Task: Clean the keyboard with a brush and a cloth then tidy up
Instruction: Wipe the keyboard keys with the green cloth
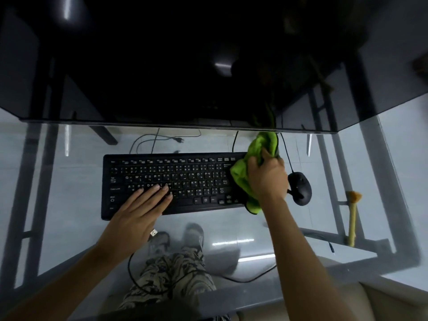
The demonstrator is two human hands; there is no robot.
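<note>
- On the left, our left hand (141,206) lies flat on the black keyboard (176,181). The fingers are straight and close together. They press on the keys and hold nothing. We think this hand keeps the keyboard from sliding.
- The keyboard sits in the middle of the glass desk (69,228). Its loose USB plug (153,233) lies on the glass just by our left wrist.
- Next comes the green cloth (252,167). It covers the right end of the keyboard. Our right hand (266,177) holds it bunched up, with the fingers curled around it. We think we are doing the wiping step now.
- Just right of that hand is a black mouse (300,187). It is very near the cloth.
- Far to the right, the brush (353,216) with the yellow handle lies on the glass, well apart from the keyboard. It is not in use.
- What could go wrong: a big wipe could bump the mouse and push it along the smooth glass. The hanging end of the cloth could catch on the mouse wire (286,149). If our left hand lets up, the keyboard could slide. A hard rub could also pull a key loose.
</note>
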